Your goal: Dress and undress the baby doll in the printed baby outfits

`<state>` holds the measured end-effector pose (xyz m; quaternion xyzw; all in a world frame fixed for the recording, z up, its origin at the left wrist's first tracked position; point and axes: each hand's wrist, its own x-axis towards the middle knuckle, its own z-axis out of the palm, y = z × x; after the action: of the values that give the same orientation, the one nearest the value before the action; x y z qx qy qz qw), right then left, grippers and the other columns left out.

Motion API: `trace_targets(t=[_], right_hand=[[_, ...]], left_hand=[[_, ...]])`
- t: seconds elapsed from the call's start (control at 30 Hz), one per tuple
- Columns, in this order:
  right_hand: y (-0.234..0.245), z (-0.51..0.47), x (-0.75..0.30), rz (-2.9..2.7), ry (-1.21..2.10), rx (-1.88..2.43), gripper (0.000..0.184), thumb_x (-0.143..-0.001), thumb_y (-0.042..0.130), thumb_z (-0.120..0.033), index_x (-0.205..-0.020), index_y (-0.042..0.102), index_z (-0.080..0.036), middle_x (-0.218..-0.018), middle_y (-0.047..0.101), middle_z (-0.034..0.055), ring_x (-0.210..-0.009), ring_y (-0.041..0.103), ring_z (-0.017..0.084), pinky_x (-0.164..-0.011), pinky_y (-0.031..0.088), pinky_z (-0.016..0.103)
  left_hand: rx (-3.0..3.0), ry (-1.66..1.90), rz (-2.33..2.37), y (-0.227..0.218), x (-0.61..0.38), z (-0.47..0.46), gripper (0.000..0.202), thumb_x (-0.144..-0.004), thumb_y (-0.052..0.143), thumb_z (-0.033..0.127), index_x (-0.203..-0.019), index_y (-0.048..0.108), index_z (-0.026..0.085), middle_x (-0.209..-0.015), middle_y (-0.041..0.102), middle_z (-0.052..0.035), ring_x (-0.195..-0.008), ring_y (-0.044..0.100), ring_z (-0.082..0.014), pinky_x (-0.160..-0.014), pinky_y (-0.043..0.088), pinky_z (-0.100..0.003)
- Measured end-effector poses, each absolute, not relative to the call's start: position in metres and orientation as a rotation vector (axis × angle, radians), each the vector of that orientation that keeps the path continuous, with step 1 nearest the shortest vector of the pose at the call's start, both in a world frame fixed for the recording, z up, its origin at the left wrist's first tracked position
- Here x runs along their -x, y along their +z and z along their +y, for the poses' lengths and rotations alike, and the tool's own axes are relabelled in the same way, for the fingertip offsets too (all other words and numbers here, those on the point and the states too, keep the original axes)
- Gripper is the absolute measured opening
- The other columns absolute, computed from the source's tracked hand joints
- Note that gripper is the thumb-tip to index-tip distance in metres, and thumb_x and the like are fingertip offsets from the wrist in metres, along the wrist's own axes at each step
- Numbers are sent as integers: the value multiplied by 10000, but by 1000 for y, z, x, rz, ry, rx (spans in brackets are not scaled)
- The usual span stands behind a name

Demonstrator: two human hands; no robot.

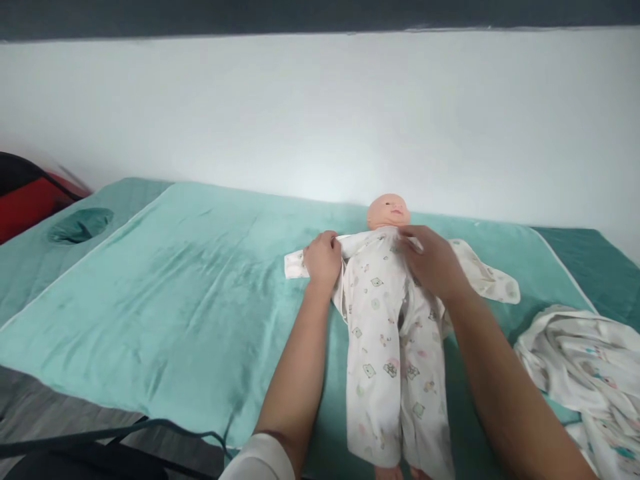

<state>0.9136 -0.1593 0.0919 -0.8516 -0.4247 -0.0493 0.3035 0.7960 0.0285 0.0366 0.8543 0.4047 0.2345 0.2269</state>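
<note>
A baby doll [389, 211] lies on its back with its head toward the wall, dressed in a white printed baby top [483, 273] and matching baby pants [375, 373]. The pants reach high up the chest, and the feet stick out below the cuffs. My left hand [324, 259] is closed on the top's sleeve, at the doll's arm on the left side. Fingers bent, my right hand [431, 261] pinches the clothing at the upper chest, just below the chin; its fingertips are partly hidden. The other sleeve lies stretched out to the right.
A teal padded bed [200, 300] with a face hole [81, 225] at its left end stands against a white wall [300, 120]. Crumpled printed baby clothes [590, 367] lie at the right. A black cable [165, 425] crosses the lower left; a red item [30, 203] is at far left.
</note>
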Motion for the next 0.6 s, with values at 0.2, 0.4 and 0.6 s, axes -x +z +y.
trace_targets(t=[0.2,0.4,0.6], right_hand=[[101,-52,-872,-1581,96,2425,38,-885,636,-226,-851,654,-220,-976,683,134,-1025,627,344,-911,496,522],[79,-38,-878,-1653,57,2502,119,-913,620,-246,-1024,625,-202,-1042,691,134,-1038,616,325,-928,481,538],[97,-51,-887,-1781,45,2609,185,-888,691,-314,-1032,664,-201,-978,690,115,-1041,630,339,-950,455,525]], left_hand=[[-2379,640,1062,39,-793,27,242,-969,477,236,-1090,683,275,-1152,751,-58,-1083,674,-254,-883,421,-369],[-2398,646,1045,38,-793,29,238,-981,465,264,-999,702,265,-1056,762,-63,-1008,689,-257,-840,433,-361],[-2232,744,994,35,-790,31,283,-949,472,230,-1073,721,280,-1111,768,-35,-1047,691,-239,-850,469,-341]])
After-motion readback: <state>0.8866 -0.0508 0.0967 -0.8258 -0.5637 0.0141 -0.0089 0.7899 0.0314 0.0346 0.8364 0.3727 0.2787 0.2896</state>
